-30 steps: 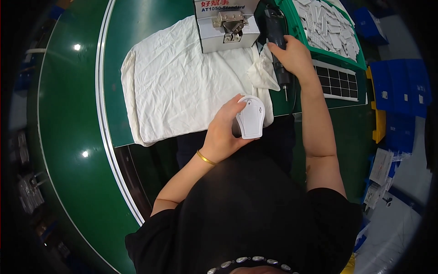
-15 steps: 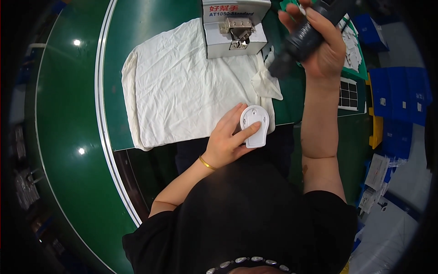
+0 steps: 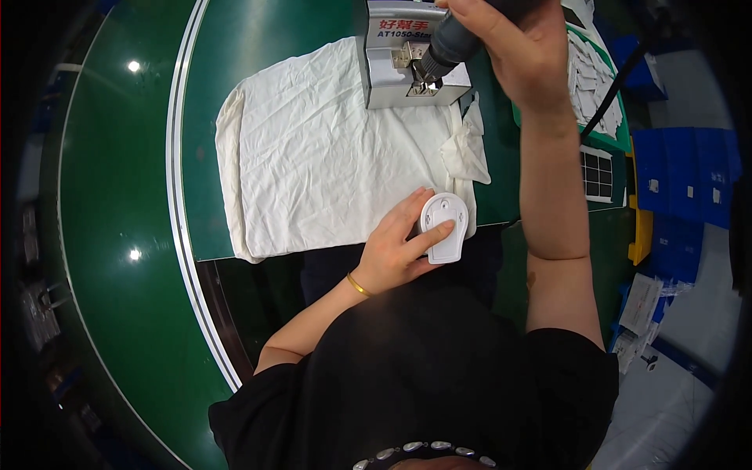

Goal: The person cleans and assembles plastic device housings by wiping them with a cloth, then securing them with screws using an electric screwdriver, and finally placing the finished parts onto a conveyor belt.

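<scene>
Perhaps a screw dispenser (image 3: 389,95), red-and-blue lettering (image 3: 403,25)

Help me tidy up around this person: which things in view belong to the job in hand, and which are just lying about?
In use:
white part, in the left hand
driver, in the right hand
grey box, at the driver's tip
cloth, probably a mat

Apparently idle:
green bin of white pieces, perhaps stock
grid panel
blue bins
</scene>
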A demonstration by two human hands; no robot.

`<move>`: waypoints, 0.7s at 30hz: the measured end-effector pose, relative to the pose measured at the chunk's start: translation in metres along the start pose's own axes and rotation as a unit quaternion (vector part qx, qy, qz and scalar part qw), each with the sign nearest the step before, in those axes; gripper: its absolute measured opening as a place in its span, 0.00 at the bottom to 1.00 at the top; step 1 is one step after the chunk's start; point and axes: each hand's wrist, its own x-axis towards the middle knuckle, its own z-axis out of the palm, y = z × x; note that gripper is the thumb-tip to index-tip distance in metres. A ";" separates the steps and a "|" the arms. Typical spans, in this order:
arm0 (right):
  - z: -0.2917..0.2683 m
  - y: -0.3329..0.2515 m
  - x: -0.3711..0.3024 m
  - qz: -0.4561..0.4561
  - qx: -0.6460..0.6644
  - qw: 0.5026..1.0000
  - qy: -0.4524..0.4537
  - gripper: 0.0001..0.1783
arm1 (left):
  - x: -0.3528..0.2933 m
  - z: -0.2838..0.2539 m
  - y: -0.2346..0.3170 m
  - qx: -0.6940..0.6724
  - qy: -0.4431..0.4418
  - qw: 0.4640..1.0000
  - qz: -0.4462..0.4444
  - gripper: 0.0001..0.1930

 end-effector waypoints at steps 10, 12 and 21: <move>0.024 -0.019 0.012 0.104 -0.234 0.966 0.044 0.26 | 0.000 -0.004 0.005 -0.009 0.012 1.000 -0.014 0.31; 0.026 -0.012 0.007 0.065 -0.244 0.965 0.066 0.24 | -0.001 -0.002 0.005 -0.014 0.008 1.000 -0.012 0.32; 0.012 -0.033 -0.054 0.088 -0.144 0.986 0.012 0.27 | -0.007 0.005 0.003 -0.014 0.011 1.000 -0.024 0.30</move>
